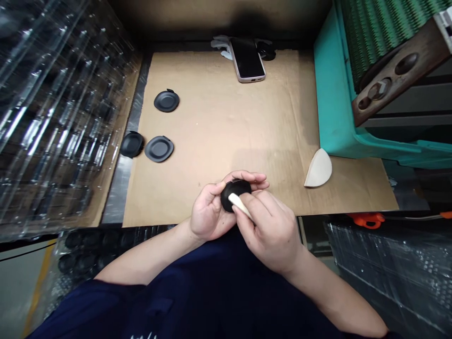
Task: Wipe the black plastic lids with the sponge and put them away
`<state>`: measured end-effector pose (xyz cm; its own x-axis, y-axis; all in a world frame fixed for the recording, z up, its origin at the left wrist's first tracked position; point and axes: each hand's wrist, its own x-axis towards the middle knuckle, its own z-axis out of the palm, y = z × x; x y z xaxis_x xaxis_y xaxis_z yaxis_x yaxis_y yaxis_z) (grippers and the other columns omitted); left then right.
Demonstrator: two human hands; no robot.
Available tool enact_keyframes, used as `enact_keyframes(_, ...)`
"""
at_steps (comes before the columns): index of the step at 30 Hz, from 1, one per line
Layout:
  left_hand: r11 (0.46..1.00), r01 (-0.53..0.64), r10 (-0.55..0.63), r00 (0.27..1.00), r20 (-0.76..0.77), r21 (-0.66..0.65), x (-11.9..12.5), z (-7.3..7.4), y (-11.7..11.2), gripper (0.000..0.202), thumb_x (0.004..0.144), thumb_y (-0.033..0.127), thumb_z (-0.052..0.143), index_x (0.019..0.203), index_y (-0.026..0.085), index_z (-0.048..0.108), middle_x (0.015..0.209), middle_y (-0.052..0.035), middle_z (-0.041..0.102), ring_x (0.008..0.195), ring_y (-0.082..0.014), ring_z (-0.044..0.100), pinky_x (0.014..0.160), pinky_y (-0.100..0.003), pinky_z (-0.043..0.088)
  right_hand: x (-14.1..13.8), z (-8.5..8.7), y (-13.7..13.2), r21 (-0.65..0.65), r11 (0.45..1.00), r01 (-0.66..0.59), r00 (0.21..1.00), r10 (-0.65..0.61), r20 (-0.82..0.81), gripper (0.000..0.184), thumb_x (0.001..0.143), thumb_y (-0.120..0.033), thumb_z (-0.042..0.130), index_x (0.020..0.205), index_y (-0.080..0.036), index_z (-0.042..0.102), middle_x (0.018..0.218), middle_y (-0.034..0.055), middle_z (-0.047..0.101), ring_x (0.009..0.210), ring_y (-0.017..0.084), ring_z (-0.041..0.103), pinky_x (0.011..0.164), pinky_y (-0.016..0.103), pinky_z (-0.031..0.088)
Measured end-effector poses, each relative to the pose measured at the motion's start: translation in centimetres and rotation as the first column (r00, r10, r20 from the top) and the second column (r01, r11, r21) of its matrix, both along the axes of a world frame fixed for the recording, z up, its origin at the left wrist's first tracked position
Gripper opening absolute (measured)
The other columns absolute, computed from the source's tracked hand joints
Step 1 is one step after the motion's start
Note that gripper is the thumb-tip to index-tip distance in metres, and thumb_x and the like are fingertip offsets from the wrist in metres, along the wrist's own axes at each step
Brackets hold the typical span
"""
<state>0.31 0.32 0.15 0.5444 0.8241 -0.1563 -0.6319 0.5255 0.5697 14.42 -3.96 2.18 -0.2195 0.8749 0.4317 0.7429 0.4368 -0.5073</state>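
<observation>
Inside the curled left grip (208, 212), a black cap (236, 193) sits; the right grip (270, 233) pinches a pale wedge (240, 206) against it; pressing too hard could skid the wedge or pop the cap free.

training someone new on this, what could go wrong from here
The pale sliver in the right hand is pressed against the black plastic cap held in the left hand. If it slips, it could mark the cap or catch the left fingers. The hands are also close to the near edge of the cardboard sheet, so a dropped cap might roll off it.
</observation>
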Motion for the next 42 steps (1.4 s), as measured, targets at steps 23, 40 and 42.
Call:
enact_keyframes(23, 0.999, 0.037, -0.037, 0.999, 0.035, -0.001, 0.3, 0.3, 0.0, 0.069, 0.103, 0.06, 0.016, 0.11, 0.015, 0.068, 0.127, -0.0166, 0.063, 0.135, -0.0369, 0.052, 0.123, -0.056, 0.027, 0.4, 0.2, 1.3, 0.091, 0.985, -0.147, 0.989, 0.149, -0.022, 0.012, 0.094, -0.013, 0.062, 0.101, -0.011, 0.072, 0.08, 0.006, 0.067, 0.072, 0.017, 0.06, 0.07, 0.032, 0.053)
enact_keyframes(40, 0.998, -0.066, 0.066, 0.998, 0.004, -0.009, 0.4, 0.5, -0.2, 0.066, 0.104, 0.059, 0.017, 0.111, 0.017, 0.067, 0.142, -0.0151, 0.059, 0.14, -0.0352, 0.051, 0.124, -0.055, 0.028, 0.3, 0.0, 0.7, 0.044, 0.984, -0.171, 0.984, 0.172, -0.041, 0.012, 0.094, -0.012, 0.061, 0.098, -0.011, 0.072, 0.076, 0.0052, 0.065, 0.069, 0.018, 0.058, 0.066, 0.032, 0.048)
enact_keyframes(42, 0.997, -0.081, 0.081, 0.997, 0.015, -0.009, 0.4, 0.5, -0.3, 0.065, 0.104, 0.059, 0.018, 0.111, 0.017, 0.067, 0.145, -0.0151, 0.057, 0.142, -0.0356, 0.049, 0.125, -0.055, 0.027, 0.3, -0.1, 0.5, 0.025, 0.986, -0.165, 0.985, 0.166, -0.043, 0.013, 0.094, -0.011, 0.06, 0.099, -0.011, 0.071, 0.077, 0.0049, 0.063, 0.069, 0.017, 0.057, 0.067, 0.032, 0.048)
